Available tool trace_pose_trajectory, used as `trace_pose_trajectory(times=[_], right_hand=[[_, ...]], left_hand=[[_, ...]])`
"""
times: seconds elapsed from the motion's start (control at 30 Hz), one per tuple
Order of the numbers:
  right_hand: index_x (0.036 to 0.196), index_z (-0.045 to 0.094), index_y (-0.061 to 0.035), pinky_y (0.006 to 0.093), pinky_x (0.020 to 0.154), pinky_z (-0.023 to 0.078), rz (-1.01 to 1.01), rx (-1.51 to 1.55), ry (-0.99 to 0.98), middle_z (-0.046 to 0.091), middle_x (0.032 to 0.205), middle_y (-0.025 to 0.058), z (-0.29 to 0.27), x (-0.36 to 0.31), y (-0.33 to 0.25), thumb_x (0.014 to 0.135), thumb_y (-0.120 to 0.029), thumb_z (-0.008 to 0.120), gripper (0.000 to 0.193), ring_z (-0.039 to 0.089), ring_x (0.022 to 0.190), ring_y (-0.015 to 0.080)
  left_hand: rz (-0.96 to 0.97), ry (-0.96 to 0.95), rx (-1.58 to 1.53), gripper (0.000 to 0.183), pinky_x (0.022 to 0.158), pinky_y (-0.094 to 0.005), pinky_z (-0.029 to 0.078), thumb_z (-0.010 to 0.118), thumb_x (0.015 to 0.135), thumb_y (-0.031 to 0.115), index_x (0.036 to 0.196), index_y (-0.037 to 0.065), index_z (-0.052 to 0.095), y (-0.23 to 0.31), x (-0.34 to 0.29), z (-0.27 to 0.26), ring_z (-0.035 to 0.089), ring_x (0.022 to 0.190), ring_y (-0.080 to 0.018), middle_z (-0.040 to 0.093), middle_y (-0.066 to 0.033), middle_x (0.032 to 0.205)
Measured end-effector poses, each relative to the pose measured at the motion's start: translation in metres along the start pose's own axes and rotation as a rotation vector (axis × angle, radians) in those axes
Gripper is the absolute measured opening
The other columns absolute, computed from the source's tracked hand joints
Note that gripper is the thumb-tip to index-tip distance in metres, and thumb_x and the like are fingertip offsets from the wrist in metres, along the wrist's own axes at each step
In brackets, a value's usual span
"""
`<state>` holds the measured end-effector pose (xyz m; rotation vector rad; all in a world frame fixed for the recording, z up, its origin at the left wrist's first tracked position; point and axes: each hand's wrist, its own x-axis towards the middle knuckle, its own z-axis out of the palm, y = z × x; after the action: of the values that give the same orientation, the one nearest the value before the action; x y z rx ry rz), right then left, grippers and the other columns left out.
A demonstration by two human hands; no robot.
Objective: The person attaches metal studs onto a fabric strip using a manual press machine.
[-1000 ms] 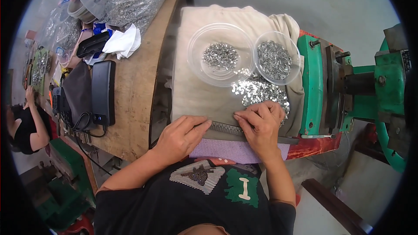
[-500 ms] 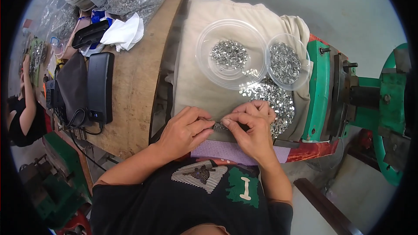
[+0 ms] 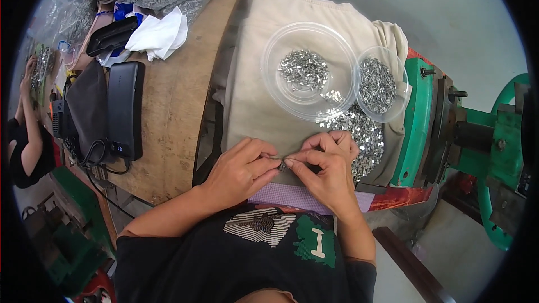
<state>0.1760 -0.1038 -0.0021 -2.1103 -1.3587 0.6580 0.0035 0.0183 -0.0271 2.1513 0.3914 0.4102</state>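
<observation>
My left hand and my right hand meet over the beige cloth, close to my body. Both are closed in a pinch, thumb against fingers. Between the fingertips shows a bit of a small dark metal strip; the fingers cover most of it, so its exact kind is unclear. Just beyond my right hand lies a loose heap of small shiny metal pieces. Farther out, a large round clear plastic tub contains similar small pieces. A smaller clear tub beside it contains thin metal pieces.
A green machine with a handwheel stands at the right. On the wooden table at left are a black power bank with a cable, white tissues, a black tray and plastic bags. Another person's arm shows far left.
The fingertips of both hands have come closer together, and less of the metal strip shows between them. The surroundings have shifted slightly in the picture. The other person's arm at far left has moved.
</observation>
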Motion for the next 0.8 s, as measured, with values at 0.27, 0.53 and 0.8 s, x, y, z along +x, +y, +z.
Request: trace_pose_trajectory(times=[0.27, 0.53, 0.8], right_hand=[[0.087, 0.081, -0.0196, 0.0433, 0.094, 0.026, 0.003, -0.007, 0.002, 0.059, 0.093, -0.0047, 0.0007, -0.0017, 0.0001, 0.076, -0.027, 0.082, 0.014, 0.046, 0.102, 0.0231], [0.086, 0.08, -0.0185, 0.043, 0.094, 0.026, 0.016, -0.031, 0.005, 0.059, 0.093, -0.0041, 0.002, -0.0004, -0.0035, 0.076, -0.028, 0.082, 0.014, 0.046, 0.102, 0.0233], [0.084, 0.079, -0.0175, 0.0434, 0.094, 0.026, 0.007, -0.051, 0.013, 0.059, 0.092, -0.0034, 0.0014, 0.0, -0.0041, 0.076, -0.029, 0.082, 0.014, 0.047, 0.101, 0.0239]], left_hand=[[-0.01, -0.004, 0.007, 0.02, 0.075, -0.0366, 0.053, 0.078, 0.077, 0.007, 0.095, 0.0, 0.072, 0.0006, 0.0002, -0.0005, 0.062, 0.09, -0.0258, 0.063, -0.0087, 0.102], [-0.021, -0.02, -0.004, 0.019, 0.075, -0.0365, 0.053, 0.078, 0.078, 0.007, 0.094, 0.0, 0.071, 0.0004, -0.0009, -0.0011, 0.062, 0.09, -0.0254, 0.063, -0.0084, 0.102], [-0.025, -0.02, -0.008, 0.019, 0.076, -0.0366, 0.053, 0.078, 0.077, 0.007, 0.094, 0.001, 0.072, 0.0008, 0.0, -0.0013, 0.062, 0.09, -0.0253, 0.063, -0.0081, 0.102]])
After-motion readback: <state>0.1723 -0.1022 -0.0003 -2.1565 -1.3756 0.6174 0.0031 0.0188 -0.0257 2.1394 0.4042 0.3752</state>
